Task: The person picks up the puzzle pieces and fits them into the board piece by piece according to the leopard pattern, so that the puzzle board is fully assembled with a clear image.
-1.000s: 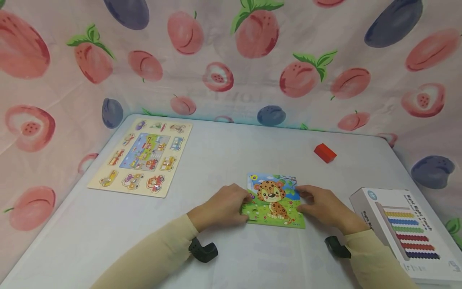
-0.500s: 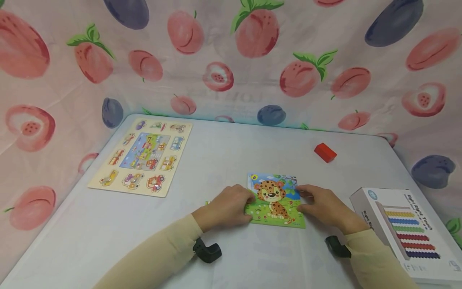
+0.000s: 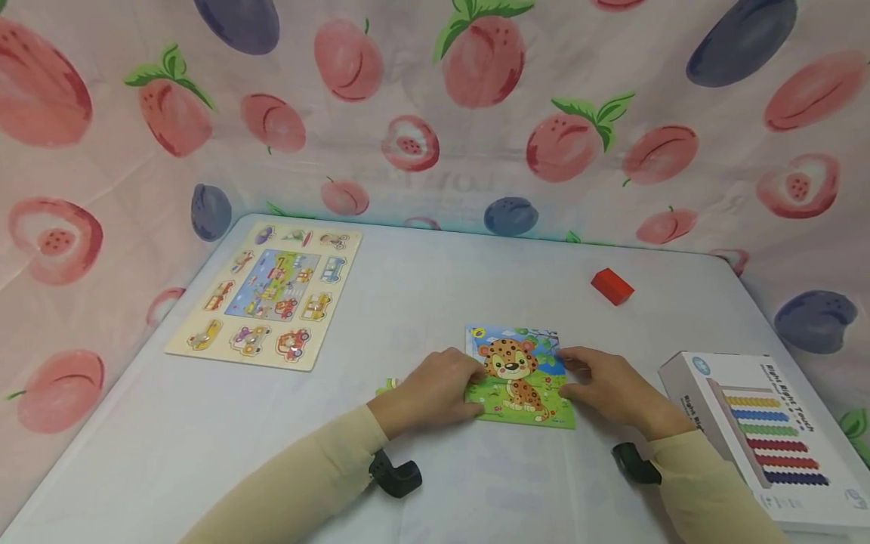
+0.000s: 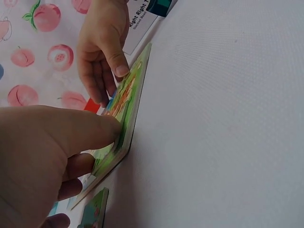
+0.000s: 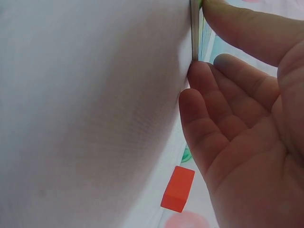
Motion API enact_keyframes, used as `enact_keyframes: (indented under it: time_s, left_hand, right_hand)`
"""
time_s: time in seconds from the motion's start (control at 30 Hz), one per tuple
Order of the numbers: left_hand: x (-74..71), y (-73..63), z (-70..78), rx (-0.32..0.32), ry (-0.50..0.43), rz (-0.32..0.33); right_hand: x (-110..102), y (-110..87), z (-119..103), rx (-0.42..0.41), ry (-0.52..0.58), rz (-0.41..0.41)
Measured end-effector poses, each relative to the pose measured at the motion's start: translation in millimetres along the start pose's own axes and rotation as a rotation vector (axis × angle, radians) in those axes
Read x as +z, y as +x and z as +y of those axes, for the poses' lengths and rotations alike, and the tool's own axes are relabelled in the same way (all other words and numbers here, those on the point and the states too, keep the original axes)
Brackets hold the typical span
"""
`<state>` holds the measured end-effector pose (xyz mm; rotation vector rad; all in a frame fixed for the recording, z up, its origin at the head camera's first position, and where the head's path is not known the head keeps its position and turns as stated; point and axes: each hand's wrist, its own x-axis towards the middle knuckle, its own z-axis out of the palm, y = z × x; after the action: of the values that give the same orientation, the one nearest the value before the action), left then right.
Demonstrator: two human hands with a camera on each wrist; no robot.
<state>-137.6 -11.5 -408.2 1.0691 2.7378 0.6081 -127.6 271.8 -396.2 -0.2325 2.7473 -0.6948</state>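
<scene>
A leopard jigsaw puzzle (image 3: pixel 514 363), flat and nearly square, lies on the white table between both hands. My left hand (image 3: pixel 442 389) is at its lower left part, thumb and forefinger gripping a green puzzle piece (image 4: pixel 107 151) there; the hand covers much of that piece. In the left wrist view the thumb lies along the puzzle's top near its front edge. My right hand (image 3: pixel 608 389) rests against the right edge, thumb and fingertips touching it with the fingers loosely bent. Under my left wrist another green piece (image 3: pixel 383 385) lies on the table, partly hidden.
At the back left lies a wooden knob puzzle board (image 3: pixel 288 347) with vehicle shapes. A red block (image 3: pixel 612 287) sits at the back right. The white bead toy box (image 3: pixel 782 438) stands beside my right forearm. A fruit-print cloth (image 3: pixel 469 151) rises behind the table.
My left hand has slid a little to the right with the green piece, which now sits closer in against the leopard picture. The loose piece under the wrist has come into view. My right hand stays put.
</scene>
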Motion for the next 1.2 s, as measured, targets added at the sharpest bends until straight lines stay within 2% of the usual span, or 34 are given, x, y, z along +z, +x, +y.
enact_keyframes:
  time_s: [0.3, 0.53, 1.2]
  left_hand:
    - [3.1, 1.2, 0.5, -0.009, 0.001, 0.008]
    - [3.0, 1.8, 0.7, 0.008, -0.009, 0.018]
    - [1.9, 0.5, 2.5, -0.017, -0.035, -0.009]
  right_hand:
    - [-0.3, 1.1, 1.3, -0.003, -0.003, 0.0]
    - [0.0, 1.5, 2.4, 0.0, -0.003, -0.004]
    - [-0.3, 1.1, 2.4, -0.006, -0.003, -0.005]
